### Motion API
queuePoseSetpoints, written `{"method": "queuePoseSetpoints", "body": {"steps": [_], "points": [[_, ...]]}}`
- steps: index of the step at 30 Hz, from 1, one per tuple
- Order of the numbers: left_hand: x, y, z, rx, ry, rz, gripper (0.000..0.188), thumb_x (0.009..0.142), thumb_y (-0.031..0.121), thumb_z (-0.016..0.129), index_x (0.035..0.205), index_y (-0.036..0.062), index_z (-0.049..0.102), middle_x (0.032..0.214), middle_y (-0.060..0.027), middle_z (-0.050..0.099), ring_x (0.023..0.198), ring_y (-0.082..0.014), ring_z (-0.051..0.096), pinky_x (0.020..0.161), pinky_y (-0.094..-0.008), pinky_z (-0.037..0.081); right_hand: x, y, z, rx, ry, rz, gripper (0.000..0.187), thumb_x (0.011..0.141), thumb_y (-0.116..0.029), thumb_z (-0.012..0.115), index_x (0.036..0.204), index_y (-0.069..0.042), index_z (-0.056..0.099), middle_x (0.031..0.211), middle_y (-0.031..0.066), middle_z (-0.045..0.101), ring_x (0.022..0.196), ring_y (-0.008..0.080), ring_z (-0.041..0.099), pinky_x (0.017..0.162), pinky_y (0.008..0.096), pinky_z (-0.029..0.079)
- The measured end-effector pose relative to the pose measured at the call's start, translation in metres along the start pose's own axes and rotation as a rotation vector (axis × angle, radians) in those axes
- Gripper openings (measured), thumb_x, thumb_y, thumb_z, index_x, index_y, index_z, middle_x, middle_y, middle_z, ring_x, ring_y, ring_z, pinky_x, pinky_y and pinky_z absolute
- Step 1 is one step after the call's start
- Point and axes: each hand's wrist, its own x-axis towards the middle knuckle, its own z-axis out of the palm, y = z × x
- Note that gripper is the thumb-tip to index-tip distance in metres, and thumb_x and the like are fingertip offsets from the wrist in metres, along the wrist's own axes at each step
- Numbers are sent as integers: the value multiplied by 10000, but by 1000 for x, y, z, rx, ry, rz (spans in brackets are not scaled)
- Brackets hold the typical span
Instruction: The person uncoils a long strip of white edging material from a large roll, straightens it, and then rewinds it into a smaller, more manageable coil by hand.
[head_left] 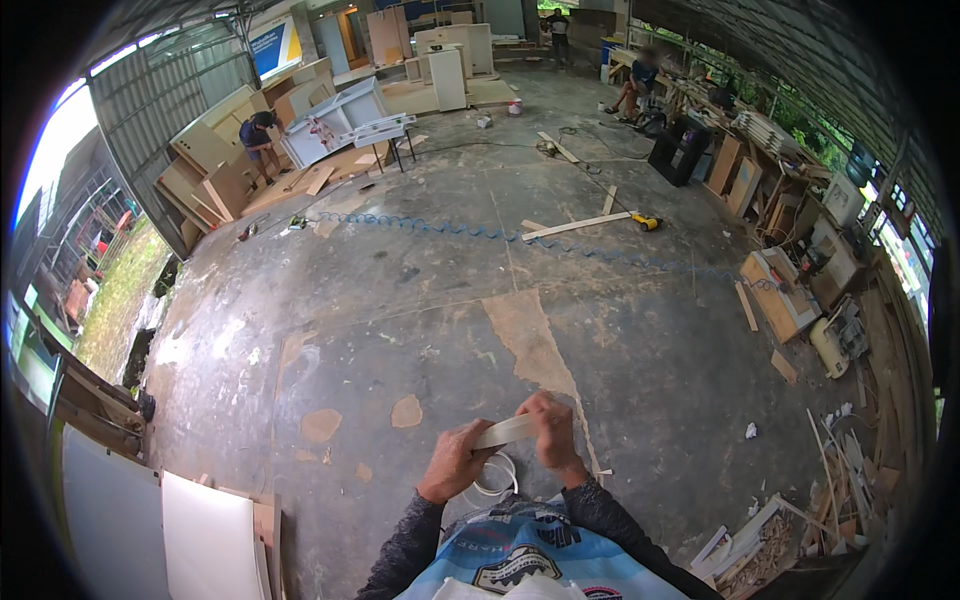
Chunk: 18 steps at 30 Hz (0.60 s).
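Observation:
My left hand (pixel 457 462) and my right hand (pixel 553 436) are both raised in front of my body, close together. Stretched between them is a flat white strip of edge banding (pixel 506 431), gripped at either end with closed fingers. Thin white loops (pixel 490 491) hang below, between my wrists, and look like more of the same strip. My fingers cover the ends of the held stretch.
A blue coiled air hose (pixel 430 225) crosses the concrete floor (pixel 400 330). Beyond it lie wooden strips (pixel 575 226) and a yellow power tool (pixel 648 222). White panels (pixel 210 530) stand lower left; wood scraps (pixel 770 560) fill the lower right. Two people work or sit farther off, another stands behind.

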Motion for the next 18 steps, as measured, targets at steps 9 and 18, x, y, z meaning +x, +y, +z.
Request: {"method": "queuePoseSetpoints", "body": {"steps": [9,18], "points": [[-3,8,2,-44,-131,-45,344,863,177,710,1145,-2,630,851,-227,673,756,-412,654,651,-426,511,-8,-18,6,236,18,485,597,1006,-345,518,528,12,499,461,90,425,463,117,435,483,349,351],[-6,8,5,19,-114,135,340,892,171,682,1176,7,596,918,-227,669,791,-404,653,645,-436,508,-7,-21,2,82,-41,63,467,959,-243,548,562,3,520,510,130,426,452,210,410,473,383,306]]}}
